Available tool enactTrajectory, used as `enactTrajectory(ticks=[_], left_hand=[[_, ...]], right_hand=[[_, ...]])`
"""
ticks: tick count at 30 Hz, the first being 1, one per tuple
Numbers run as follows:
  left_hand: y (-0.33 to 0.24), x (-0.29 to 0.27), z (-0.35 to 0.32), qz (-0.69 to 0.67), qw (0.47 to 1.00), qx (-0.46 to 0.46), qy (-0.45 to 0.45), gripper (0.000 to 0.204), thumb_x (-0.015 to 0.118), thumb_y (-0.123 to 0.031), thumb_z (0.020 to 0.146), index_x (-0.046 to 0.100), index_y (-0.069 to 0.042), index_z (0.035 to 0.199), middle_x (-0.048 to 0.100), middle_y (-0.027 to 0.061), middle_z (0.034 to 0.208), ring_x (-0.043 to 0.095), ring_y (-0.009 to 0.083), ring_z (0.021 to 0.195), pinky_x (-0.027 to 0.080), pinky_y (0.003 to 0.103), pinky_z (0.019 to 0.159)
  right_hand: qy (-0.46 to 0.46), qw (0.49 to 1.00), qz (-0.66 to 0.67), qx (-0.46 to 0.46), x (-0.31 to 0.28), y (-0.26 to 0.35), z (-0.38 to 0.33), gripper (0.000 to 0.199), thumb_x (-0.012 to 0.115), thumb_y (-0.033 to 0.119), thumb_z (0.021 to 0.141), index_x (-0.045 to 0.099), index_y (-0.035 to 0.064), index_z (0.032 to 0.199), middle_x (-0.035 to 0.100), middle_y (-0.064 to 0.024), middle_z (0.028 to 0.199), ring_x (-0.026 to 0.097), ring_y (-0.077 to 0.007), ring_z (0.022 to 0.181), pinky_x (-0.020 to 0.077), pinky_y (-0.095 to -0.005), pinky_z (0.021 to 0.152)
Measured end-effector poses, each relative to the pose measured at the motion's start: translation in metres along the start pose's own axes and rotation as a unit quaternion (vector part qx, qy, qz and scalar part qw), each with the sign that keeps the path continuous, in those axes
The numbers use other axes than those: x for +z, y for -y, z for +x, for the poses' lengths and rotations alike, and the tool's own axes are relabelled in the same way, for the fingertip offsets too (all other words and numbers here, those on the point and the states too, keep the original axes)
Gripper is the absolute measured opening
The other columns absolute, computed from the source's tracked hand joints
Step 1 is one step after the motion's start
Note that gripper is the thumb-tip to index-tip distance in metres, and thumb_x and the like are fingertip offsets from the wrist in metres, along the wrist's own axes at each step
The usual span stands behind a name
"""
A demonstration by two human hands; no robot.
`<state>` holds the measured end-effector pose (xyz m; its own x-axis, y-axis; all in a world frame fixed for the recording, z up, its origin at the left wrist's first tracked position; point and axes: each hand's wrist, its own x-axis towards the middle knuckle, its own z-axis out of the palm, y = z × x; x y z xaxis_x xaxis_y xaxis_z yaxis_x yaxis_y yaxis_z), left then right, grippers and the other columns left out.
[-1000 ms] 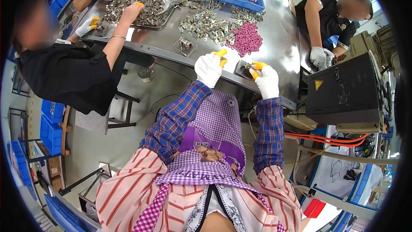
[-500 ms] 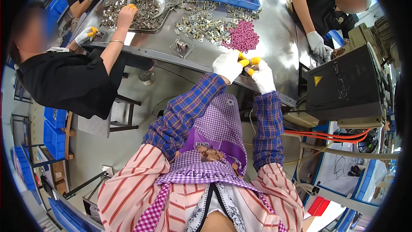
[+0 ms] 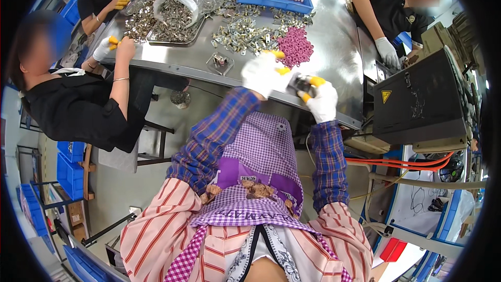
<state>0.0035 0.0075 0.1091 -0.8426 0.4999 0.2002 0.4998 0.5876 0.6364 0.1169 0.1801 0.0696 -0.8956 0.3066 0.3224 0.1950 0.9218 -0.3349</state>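
Head view: right hand (image 3: 322, 102) touches dark object (image 3: 301, 84), long axis blurred.

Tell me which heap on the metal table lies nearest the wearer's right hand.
The pink heap of small rings. Its colour sets it apart; the metal-part heaps lie farther from the right hand.

The left forearm (image 3: 218, 125) slants inward; the right forearm (image 3: 330, 164) reaches forward nearly straight. The white-gloved left hand (image 3: 261, 74) is blurred, its yellow-tipped fingers (image 3: 274, 54) pointing rightward, perhaps loosely bent. The right hand (image 3: 322, 101), also gloved, sits apart from it, fingers curving leftward.
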Motion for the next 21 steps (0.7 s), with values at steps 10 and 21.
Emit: enactTrajectory(ticks=[10, 21], left_hand=[[0.149, -0.033, 0.022, -0.010, 0.960, -0.236, -0.153, 0.043, 0.047, -0.044, 0.091, 0.062, -0.008, 0.109, 0.067, 0.0140, 0.102, 0.062, 0.0346, 0.092, 0.048, 0.042, 0.079], [0.135, 0.009, 0.035, 0.095, 0.982, -0.091, -0.134, 0.021, 0.061, -0.029, 0.082, 0.065, -0.017, 0.099, 0.063, 0.0098, 0.093, 0.061, 0.0306, 0.082, 0.048, 0.041, 0.072]], right_hand=[[-0.067, 0.939, -0.165, 0.295, 0.002, -0.123, 0.066, 0.043, 0.069, 0.040, 0.078, 0.061, 0.0128, 0.110, 0.062, -0.0062, 0.103, 0.062, -0.0240, 0.088, 0.0511, -0.0335, 0.077], [-0.075, 0.935, -0.146, 0.313, 0.006, -0.131, 0.072, 0.041, 0.070, 0.038, 0.078, 0.059, 0.0134, 0.110, 0.061, -0.0067, 0.101, 0.061, -0.0246, 0.089, 0.0507, -0.0343, 0.078]])
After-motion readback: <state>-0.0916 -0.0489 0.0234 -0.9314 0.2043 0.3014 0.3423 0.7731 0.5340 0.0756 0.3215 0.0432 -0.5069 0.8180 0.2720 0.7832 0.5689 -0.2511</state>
